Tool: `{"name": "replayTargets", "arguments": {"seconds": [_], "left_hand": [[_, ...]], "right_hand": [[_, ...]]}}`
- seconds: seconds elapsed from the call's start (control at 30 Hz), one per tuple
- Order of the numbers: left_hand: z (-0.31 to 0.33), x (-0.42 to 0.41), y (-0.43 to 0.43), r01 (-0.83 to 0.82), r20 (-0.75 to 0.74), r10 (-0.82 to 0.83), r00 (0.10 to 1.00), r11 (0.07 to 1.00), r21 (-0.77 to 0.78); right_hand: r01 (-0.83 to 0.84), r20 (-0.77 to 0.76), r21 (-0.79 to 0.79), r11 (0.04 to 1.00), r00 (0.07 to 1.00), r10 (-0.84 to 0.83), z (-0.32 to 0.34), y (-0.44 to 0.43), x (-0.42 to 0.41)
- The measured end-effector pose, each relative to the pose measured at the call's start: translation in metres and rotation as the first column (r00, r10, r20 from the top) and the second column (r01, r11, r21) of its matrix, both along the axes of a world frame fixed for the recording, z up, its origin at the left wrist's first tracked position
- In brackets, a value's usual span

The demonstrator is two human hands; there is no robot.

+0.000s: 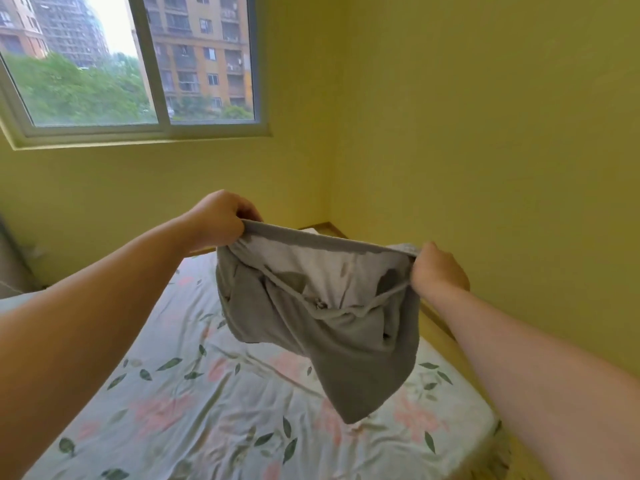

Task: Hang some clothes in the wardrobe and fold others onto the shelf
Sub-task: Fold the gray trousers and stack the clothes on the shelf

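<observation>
The grey shorts [349, 344] hang in mid-air, open at the top. Their waistband [311, 239] is stretched taut between the pinching fingers of the left hand [218, 216] and the right hand [440, 270]. The paler inside shows just below that edge. A knotted drawstring [320, 304] sags midway between the fingers. One leg bunches under the left fingers, and the other trails lowest, below and between both hands.
</observation>
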State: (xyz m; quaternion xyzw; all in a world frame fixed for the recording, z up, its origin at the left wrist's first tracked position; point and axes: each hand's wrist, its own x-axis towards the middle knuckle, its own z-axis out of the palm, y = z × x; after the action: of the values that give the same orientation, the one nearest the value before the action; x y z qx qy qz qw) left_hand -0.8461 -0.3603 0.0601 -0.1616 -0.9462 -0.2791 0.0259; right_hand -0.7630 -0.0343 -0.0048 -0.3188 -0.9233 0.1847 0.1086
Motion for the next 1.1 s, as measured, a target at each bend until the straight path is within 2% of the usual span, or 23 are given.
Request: {"name": "replayTargets", "arguments": {"seconds": [0.07, 0.1, 0.13, 0.17, 0.2, 0.23, 0.27, 0.3, 0.33, 0.37, 0.43, 0.5, 0.53, 0.57, 0.63, 0.7, 0.77, 0.8, 0.87, 0.9, 0.97, 1.03, 1.1], "left_hand": [[0.004, 0.000, -0.005, -0.015, -0.023, 0.013, 1.000, 0.994, -0.109], [0.004, 0.000, -0.007, -0.029, -0.028, 0.025, 0.999, 0.989, -0.146], [0.004, -0.001, -0.008, -0.046, -0.029, 0.042, 0.999, 0.985, -0.164], [0.003, 0.000, -0.007, -0.065, -0.023, 0.062, 0.998, 0.985, -0.163], [0.001, -0.001, -0.005, -0.081, -0.009, 0.080, 0.997, 0.986, -0.144], [-0.001, -0.001, -0.002, -0.098, 0.019, 0.101, 0.995, 0.990, -0.105], [-0.003, 0.000, 0.002, -0.115, 0.061, 0.119, 0.991, 0.992, -0.054], [-0.005, -0.001, 0.006, -0.136, 0.106, 0.135, 0.985, 0.991, -0.002], [-0.007, -0.001, 0.008, -0.157, 0.145, 0.149, 0.978, 0.987, 0.046], [-0.009, -0.003, 0.010, -0.182, 0.178, 0.165, 0.970, 0.979, 0.087], [-0.012, -0.007, 0.009, -0.248, 0.229, 0.208, 0.951, 0.955, 0.163], [-0.014, -0.010, 0.007, -0.317, 0.266, 0.251, 0.931, 0.918, 0.241], [-0.014, -0.011, 0.006, -0.343, 0.280, 0.266, 0.922, 0.898, 0.276], [-0.014, -0.012, 0.005, -0.362, 0.294, 0.276, 0.915, 0.882, 0.301], [-0.013, -0.012, 0.004, -0.378, 0.309, 0.281, 0.909, 0.868, 0.322], [-0.010, -0.013, 0.002, -0.373, 0.300, 0.284, 0.911, 0.877, 0.302], [-0.007, -0.013, -0.002, -0.367, 0.274, 0.299, 0.914, 0.898, 0.242], [-0.006, -0.013, -0.003, -0.366, 0.261, 0.308, 0.915, 0.906, 0.211], [-0.007, -0.011, -0.003, -0.360, 0.259, 0.310, 0.915, 0.916, 0.175], [-0.008, -0.011, -0.002, -0.356, 0.267, 0.305, 0.914, 0.919, 0.169], [-0.010, -0.011, 0.000, -0.353, 0.297, 0.291, 0.909, 0.918, 0.183], [-0.013, -0.011, 0.002, -0.348, 0.339, 0.263, 0.903, 0.911, 0.222], [-0.013, -0.011, 0.003, -0.334, 0.335, 0.247, 0.909, 0.913, 0.234]], "right_hand": [[0.000, 0.030, 0.088, 0.996, 1.000, -0.002, 0.004, 0.013, 0.001], [0.055, 0.004, 0.009, 0.998, 0.998, -0.055, 0.004, 0.019, 0.001], [0.136, -0.039, -0.193, 0.972, 0.988, -0.146, 0.004, 0.024, -0.003], [0.193, -0.058, -0.474, 0.859, 0.967, -0.249, 0.002, 0.026, -0.007], [0.189, -0.035, -0.723, 0.664, 0.950, -0.309, 0.000, 0.023, -0.009], [0.152, -0.022, -0.865, 0.478, 0.940, -0.339, -0.003, 0.018, -0.014], [0.120, -0.028, -0.924, 0.364, 0.926, -0.377, -0.005, 0.013, -0.018], [0.091, -0.049, -0.940, 0.328, 0.917, -0.396, -0.005, 0.009, -0.021], [0.071, -0.086, -0.929, 0.363, 0.914, -0.397, -0.005, 0.005, -0.023], [0.064, -0.133, -0.885, 0.462, 0.915, -0.381, -0.005, 0.004, -0.024], [0.032, -0.227, -0.679, 0.734, 0.941, -0.251, 0.000, 0.006, -0.022], [-0.082, -0.199, -0.330, 0.941, 0.980, 0.015, 0.005, 0.014, -0.018], [-0.169, -0.127, -0.123, 0.978, 0.980, 0.154, 0.010, 0.017, -0.015], [-0.274, -0.012, 0.054, 0.960, 0.961, 0.275, 0.016, 0.021, -0.011], [-0.491, 0.280, 0.243, 0.836, 0.861, 0.425, 0.027, 0.026, -0.001], [-0.620, 0.512, 0.279, 0.733, 0.742, 0.433, 0.032, 0.036, 0.007], [-0.588, 0.571, 0.271, 0.762, 0.735, 0.365, 0.035, 0.046, 0.018], [-0.519, 0.535, 0.196, 0.832, 0.768, 0.353, 0.036, 0.052, 0.022], [-0.330, 0.390, -0.172, 0.928, 0.842, 0.371, 0.037, 0.059, 0.028], [-0.233, 0.302, -0.395, 0.889, 0.880, 0.366, 0.037, 0.059, 0.030], [-0.087, 0.146, -0.712, 0.696, 0.952, 0.269, 0.039, 0.057, 0.029], [-0.011, 0.045, -0.887, 0.462, 0.993, 0.110, 0.039, 0.056, 0.026], [0.001, 0.009, -0.928, 0.373, 1.000, 0.019, 0.039, 0.058, 0.024]]}}
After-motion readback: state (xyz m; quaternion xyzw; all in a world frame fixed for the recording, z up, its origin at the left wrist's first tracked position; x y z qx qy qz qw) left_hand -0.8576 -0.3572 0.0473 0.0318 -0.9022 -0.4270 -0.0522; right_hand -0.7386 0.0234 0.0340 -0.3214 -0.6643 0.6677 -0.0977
